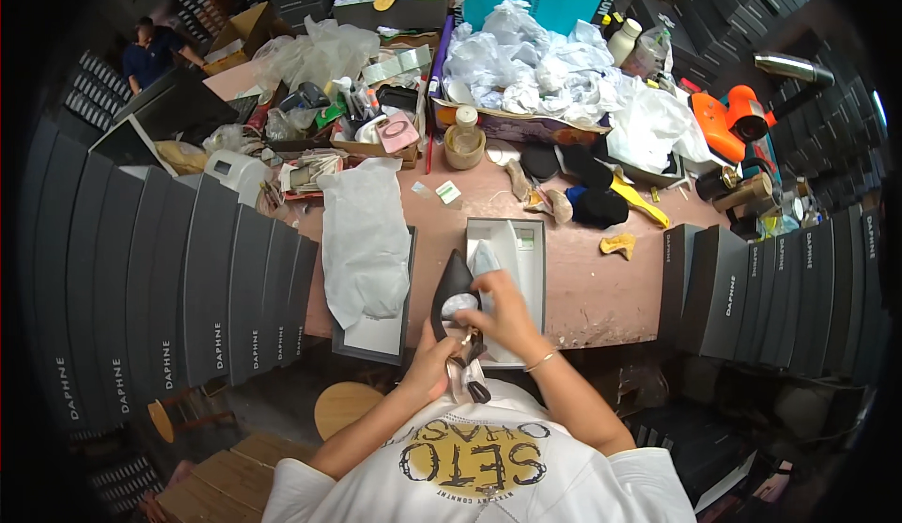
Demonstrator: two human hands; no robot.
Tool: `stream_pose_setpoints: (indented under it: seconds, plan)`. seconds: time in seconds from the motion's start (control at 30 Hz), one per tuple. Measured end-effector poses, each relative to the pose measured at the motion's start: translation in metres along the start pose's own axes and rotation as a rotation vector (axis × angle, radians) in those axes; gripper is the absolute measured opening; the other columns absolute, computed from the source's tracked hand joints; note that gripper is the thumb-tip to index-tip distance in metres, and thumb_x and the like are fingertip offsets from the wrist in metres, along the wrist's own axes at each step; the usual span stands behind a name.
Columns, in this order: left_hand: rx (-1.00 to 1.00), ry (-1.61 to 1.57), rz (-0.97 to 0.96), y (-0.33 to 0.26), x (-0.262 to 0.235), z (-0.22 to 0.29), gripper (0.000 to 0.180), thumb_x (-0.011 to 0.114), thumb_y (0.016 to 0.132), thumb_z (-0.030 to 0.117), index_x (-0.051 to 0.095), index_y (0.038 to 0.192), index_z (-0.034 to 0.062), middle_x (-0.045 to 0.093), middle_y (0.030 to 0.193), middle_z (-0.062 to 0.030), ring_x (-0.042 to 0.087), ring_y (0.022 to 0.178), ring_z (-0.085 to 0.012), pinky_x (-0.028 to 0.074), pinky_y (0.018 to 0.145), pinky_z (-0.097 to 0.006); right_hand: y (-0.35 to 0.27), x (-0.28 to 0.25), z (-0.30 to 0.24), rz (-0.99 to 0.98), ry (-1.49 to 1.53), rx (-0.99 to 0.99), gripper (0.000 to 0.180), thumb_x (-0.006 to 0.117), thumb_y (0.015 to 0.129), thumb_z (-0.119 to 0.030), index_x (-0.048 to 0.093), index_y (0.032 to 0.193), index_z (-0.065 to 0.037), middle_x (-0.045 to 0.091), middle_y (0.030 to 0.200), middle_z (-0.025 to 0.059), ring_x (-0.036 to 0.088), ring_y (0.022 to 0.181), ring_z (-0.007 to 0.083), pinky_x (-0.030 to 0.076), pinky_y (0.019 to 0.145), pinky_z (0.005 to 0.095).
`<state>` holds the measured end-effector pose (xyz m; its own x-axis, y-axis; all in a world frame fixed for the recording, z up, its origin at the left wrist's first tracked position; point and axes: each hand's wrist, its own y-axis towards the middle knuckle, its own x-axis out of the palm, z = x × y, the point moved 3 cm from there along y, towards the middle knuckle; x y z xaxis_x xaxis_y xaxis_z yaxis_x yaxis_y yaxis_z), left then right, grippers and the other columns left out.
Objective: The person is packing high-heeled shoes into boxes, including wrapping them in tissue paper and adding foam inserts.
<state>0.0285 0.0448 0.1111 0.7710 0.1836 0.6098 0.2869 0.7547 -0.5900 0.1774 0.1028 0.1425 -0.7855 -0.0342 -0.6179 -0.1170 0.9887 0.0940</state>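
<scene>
A black pointed shoe (455, 290) is held up over the near edge of the pink table (583, 279). My left hand (429, 365) grips the shoe from below, near its heel end. My right hand (503, 312) is on the shoe's opening, its fingers pinching crumpled white tissue paper (485, 262) at the mouth of the shoe. Just behind the shoe lies an open grey shoe box (526, 250) with a white inside. To its left, a box lid (376, 335) lies under a sheet of white tissue paper (365, 236).
Rows of dark grey shoe boxes (188, 279) stand at the left and more dark grey shoe boxes (752, 288) at the right. The far table holds crumpled white paper (536, 62), bottles, black insoles (587, 189) and an orange tool (728, 119). Another person (150, 48) is at the far left. A round wooden stool (348, 405) stands below.
</scene>
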Motion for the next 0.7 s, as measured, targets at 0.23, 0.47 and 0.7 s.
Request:
stream_pose_setpoints:
  seconds: [0.23,0.47,0.7]
  plan:
    - [-0.021,0.017,0.05,0.009,-0.024,0.023,0.051,0.057,0.073,0.003,0.043,0.122,0.0022,0.06,0.102,-0.017,0.066,0.085,-0.0358,0.058,0.072,-0.043,-0.006,0.035,0.143,-0.355,-0.221,0.335,0.025,0.057,0.085,-0.009,0.053,0.108,0.001,0.055,0.104,0.0202,0.062,0.082,0.0355,0.053,0.074,0.041]
    - [-0.021,-0.025,0.136,0.001,-0.049,0.005,0.049,0.055,0.076,0.003,0.041,0.123,0.0026,0.058,0.103,-0.0179,0.066,0.086,-0.0367,0.058,0.074,-0.046,-0.003,0.063,0.14,-0.079,-0.425,0.263,0.038,0.053,0.085,-0.007,0.043,0.122,-0.009,0.052,0.106,0.0214,0.063,0.084,0.0371,0.052,0.068,0.0444]
    - [0.017,0.01,0.2,0.004,-0.043,0.011,0.047,0.054,0.074,0.003,0.045,0.12,0.0009,0.06,0.099,-0.0164,0.066,0.083,-0.0343,0.058,0.071,-0.042,0.04,0.066,0.146,-0.426,-0.489,0.23,0.029,0.06,0.082,-0.013,0.05,0.109,-0.01,0.055,0.095,0.0172,0.059,0.087,0.0354,0.052,0.07,0.0437]
